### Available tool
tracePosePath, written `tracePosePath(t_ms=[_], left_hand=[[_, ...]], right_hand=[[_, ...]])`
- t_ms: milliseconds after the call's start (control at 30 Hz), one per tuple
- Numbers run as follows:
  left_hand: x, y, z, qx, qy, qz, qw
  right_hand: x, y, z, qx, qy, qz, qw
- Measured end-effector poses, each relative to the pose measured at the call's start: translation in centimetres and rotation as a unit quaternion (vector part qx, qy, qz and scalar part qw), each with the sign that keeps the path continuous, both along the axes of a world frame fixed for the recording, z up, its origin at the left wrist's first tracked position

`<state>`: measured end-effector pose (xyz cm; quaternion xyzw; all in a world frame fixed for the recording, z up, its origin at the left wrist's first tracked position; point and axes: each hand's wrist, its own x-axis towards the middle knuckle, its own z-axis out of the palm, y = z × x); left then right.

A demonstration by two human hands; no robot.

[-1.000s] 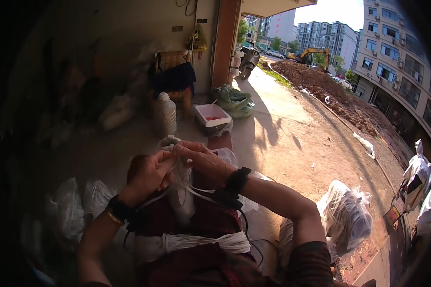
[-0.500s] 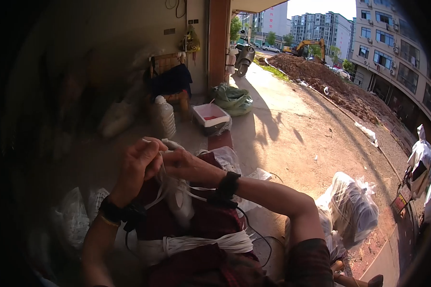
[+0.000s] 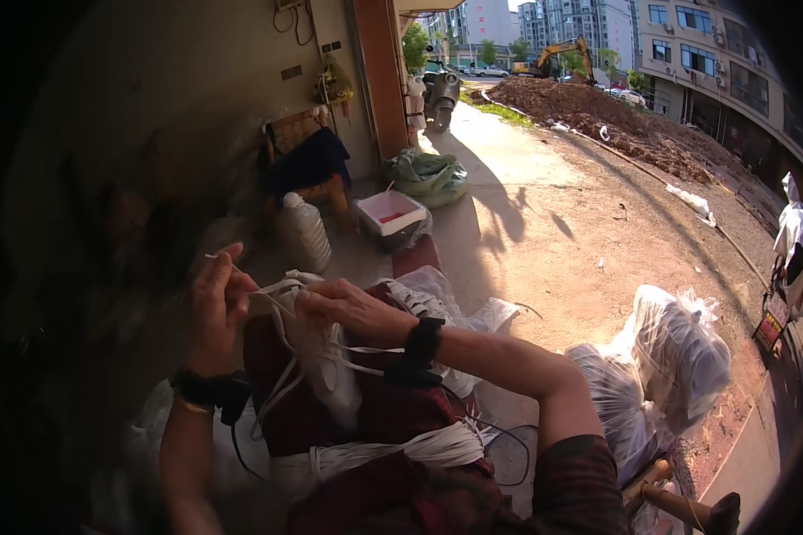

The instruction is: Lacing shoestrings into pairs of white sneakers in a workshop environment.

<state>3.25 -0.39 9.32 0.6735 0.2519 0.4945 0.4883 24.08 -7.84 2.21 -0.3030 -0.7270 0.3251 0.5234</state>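
Observation:
A white shoe (image 3: 335, 388) rests on my lap, its outline partly blurred and partly hidden by my right hand. Thin white shoelace (image 3: 281, 392) hangs from it in loose loops. My left hand (image 3: 216, 299) is raised to the left of the shoe, with a lace between thumb and fingers and the lace's tip sticking up. At the top of the shoe, my right hand (image 3: 352, 308) has its fingers closed on it; exactly how they grip is hidden. Across my thighs lies a bundle of white laces (image 3: 410, 450).
More white footwear in clear plastic (image 3: 433, 294) lies beyond my knees. Ahead are a foam box (image 3: 391, 214), a plastic jug (image 3: 305, 234), a green sack (image 3: 426, 176) and a chair with dark cloth (image 3: 312, 160). Filled plastic bags (image 3: 678, 357) stand at right.
My left hand has moved left, away from my right hand, drawing a lace out between them. My right hand has stayed near the shoe's top. The whole view has shifted slightly.

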Motion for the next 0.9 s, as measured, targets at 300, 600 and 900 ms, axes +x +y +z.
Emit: tracePosePath(t_ms=[300, 600, 900], left_hand=[[-28.4, 18.8, -7.5, -0.149, -0.216, 0.198, 0.945], [-13.0, 8.7, -9.0, 0.168, 0.263, 0.275, 0.91], [-3.5, -2.5, -9.0, 0.442, 0.314, 0.046, 0.839]], right_hand=[[33.0, -1.6, -5.6, 0.045, 0.303, -0.354, 0.884], [23.1, -2.6, -5.9, -0.09, -0.455, -0.526, 0.712], [1.2, -1.7, 0.5, 0.157, -0.405, -0.232, 0.87]])
